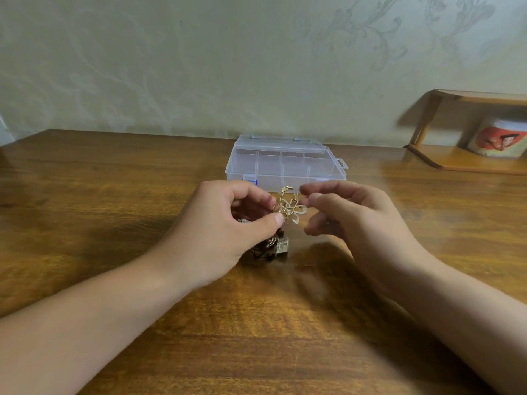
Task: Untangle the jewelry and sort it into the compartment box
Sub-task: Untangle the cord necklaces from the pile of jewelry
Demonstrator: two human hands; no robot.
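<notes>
Gold jewelry tangle with dark brown-black cord, see-through clear compartment box with a little blue latch, warm brown wood-grain table, pale greenish wall with a faint floral swirl, red-and-white tin.

This looks like a room in a home: pale wallpaper with a leaf pattern, a wooden tabletop, a small wooden shelf holding a printed tin.

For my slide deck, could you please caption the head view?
Both hands pick at tangled gold jewelry before a closed clear compartment box.
</notes>
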